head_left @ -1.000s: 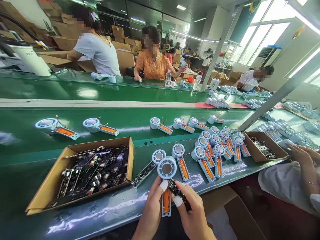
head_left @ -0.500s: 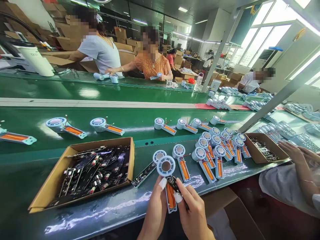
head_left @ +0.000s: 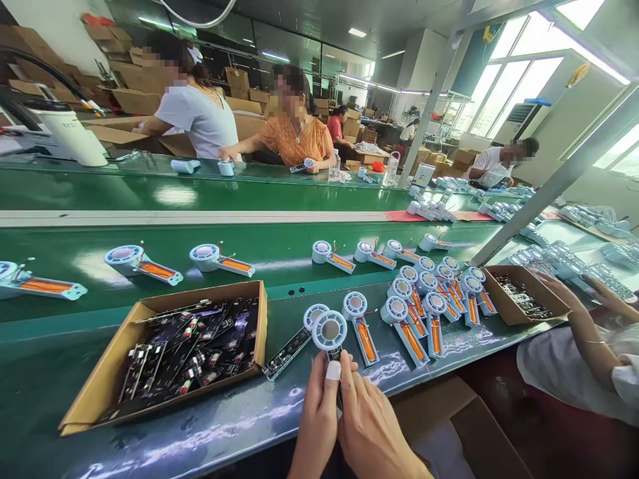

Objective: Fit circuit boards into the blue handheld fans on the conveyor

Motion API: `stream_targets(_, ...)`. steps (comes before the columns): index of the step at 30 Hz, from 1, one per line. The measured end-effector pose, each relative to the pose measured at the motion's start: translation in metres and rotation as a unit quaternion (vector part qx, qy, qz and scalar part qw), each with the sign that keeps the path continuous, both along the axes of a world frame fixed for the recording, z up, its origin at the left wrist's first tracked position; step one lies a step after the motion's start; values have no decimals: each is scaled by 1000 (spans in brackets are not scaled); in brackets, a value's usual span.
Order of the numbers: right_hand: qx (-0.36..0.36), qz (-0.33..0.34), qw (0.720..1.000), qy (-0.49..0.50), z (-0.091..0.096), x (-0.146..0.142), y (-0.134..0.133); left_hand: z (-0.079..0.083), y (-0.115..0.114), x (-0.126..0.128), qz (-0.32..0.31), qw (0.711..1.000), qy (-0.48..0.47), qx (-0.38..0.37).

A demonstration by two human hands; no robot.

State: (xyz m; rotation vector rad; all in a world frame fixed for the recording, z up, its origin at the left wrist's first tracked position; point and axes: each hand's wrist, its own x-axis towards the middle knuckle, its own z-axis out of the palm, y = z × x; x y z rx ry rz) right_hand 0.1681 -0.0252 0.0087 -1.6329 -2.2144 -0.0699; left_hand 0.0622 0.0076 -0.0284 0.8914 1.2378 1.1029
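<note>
Close to the bench's front edge I hold a light-blue handheld fan (head_left: pixel 329 330), its round vented head facing up. My left hand (head_left: pixel 318 409) wraps the handle from the left, its white-covered thumb pressing on top. A black circuit board (head_left: pixel 334 354) lies over the handle; only its upper end shows between my hands. My right hand (head_left: pixel 367 416) closes round the board and handle from the right, hiding most of both. Behind the held fan lies another fan (head_left: pixel 315 315) with a circuit board (head_left: pixel 288 352) along its handle.
A cardboard tray (head_left: pixel 263 326) of loose circuit boards stands at left. Several open fans (head_left: pixel 367 340) with orange insides lie to the right, others on the green belt (head_left: pixel 279 249). A neighbour's hands (head_left: pixel 569 296) are near a second box (head_left: pixel 529 319); co-workers sit opposite.
The circuit board, earlier tilted in my right fingers beside the handle, now lies over it. My right hand has moved left against my left hand, covering the orange inside.
</note>
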Motion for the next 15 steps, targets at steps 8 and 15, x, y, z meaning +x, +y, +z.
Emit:
stream_targets(8, 41, -36, 994, 95, -16, 11, -1, 46, 35, -48, -32, 937, 275, 213)
stream_targets(15, -5, -48, 998, -43, -36, 20, 7, 33, 55, -37, -41, 855, 399, 329)
